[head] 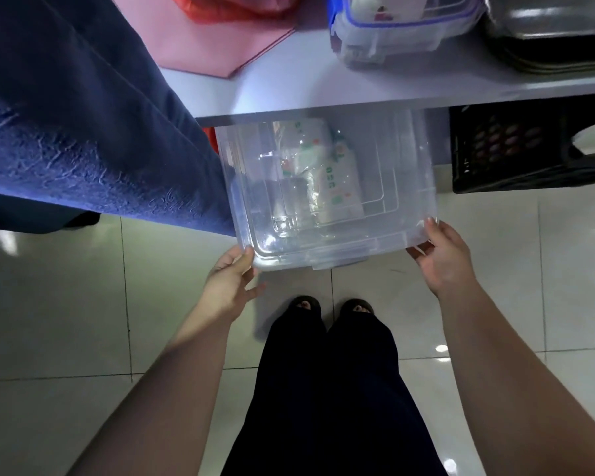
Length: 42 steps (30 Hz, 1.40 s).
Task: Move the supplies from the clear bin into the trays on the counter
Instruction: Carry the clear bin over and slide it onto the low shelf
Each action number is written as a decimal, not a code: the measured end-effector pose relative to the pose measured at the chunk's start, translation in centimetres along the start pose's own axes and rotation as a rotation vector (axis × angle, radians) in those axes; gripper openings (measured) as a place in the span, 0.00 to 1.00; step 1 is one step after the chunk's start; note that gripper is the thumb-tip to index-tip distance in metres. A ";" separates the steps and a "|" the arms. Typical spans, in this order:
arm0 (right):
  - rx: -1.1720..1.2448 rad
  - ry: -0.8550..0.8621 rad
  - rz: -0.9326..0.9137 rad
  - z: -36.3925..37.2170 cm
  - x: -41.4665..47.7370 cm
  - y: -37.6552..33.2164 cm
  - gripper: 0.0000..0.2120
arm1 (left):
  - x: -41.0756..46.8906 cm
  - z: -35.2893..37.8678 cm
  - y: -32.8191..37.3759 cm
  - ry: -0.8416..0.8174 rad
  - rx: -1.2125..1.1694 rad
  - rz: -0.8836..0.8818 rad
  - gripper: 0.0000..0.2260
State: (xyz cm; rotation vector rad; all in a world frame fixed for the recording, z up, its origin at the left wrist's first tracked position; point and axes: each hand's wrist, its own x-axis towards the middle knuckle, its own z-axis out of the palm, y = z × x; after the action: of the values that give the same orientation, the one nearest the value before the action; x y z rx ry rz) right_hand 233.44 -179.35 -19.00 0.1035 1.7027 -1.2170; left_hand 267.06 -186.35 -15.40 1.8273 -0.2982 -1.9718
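Note:
A clear plastic bin [385,231] with a clear lid sits on the tiled floor, half under the white counter [306,94]. Through the lid I see white printed packets [327,170] and a clear container [289,204]. My left hand [229,283] touches the bin's near left corner, thumb against the rim, fingers relaxed. My right hand [443,257] holds the near right corner, with fingertips on the rim and thumb at the lower edge. Metal trays [550,32] stand stacked on the counter at the far right.
A blue cloth [83,125] hangs over the counter's left side beside the bin. A pink folder [220,42] and a lidded box with blue clips [395,29] lie on the counter. A black crate [516,149] stands under it on the right. My feet [330,307] are just before the bin.

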 end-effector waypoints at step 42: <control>-1.486 -0.137 -1.373 8.5 2.1 0.3 0.32 | 8.5 8.9 1.0 0.454 1.590 1.718 0.21</control>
State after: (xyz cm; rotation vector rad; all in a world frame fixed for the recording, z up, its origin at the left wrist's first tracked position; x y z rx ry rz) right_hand 238.18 -186.51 -20.71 -2.2083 2.0844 -0.3601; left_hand 258.19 -192.23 -21.61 1.2295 -2.5157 0.1865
